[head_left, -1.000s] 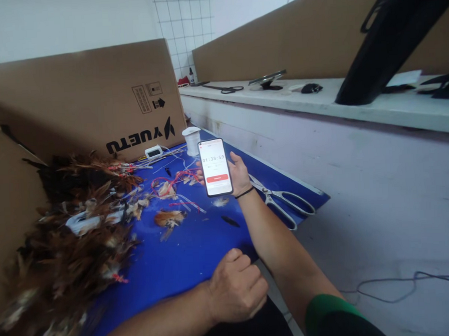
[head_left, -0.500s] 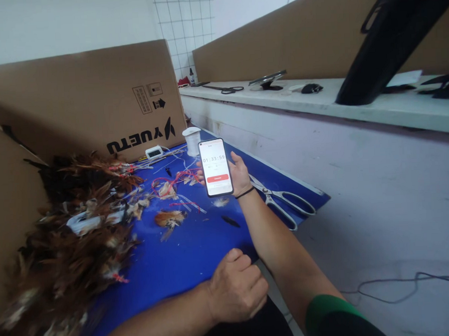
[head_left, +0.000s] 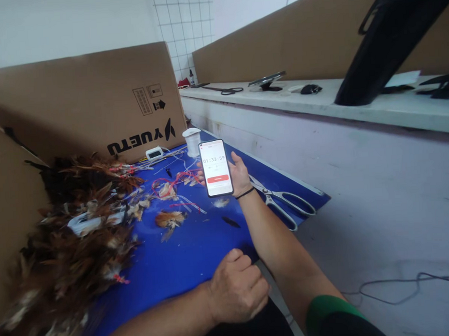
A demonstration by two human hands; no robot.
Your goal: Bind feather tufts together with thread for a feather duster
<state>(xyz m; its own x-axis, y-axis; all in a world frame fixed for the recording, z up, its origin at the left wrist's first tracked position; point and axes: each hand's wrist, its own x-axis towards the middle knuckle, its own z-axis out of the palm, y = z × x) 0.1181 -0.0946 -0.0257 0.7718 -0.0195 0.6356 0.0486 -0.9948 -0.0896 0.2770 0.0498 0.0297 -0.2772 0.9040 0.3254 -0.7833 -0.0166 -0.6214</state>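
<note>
My right hand (head_left: 241,175) is wrapped round a smartphone (head_left: 216,168) from behind, over the blue tabletop (head_left: 169,266). The lit screen faces me and reads 01:33:59 above a red button. My left hand (head_left: 240,287) is closed in a fist at the table's near edge, with nothing showing in it. Beside my right wrist lie scissors (head_left: 271,193) with grey handles. Left of the phone are red string (head_left: 178,178), a tuft of brown feathers (head_left: 170,219) and a white spool (head_left: 192,142).
A heap of brown feathers (head_left: 79,261) covers the table's left side. Behind it stands a large cardboard box (head_left: 78,105), near a small white device (head_left: 154,152). Along the right runs a white ledge (head_left: 299,99) bearing another pair of scissors (head_left: 231,90) and a black stand (head_left: 376,54).
</note>
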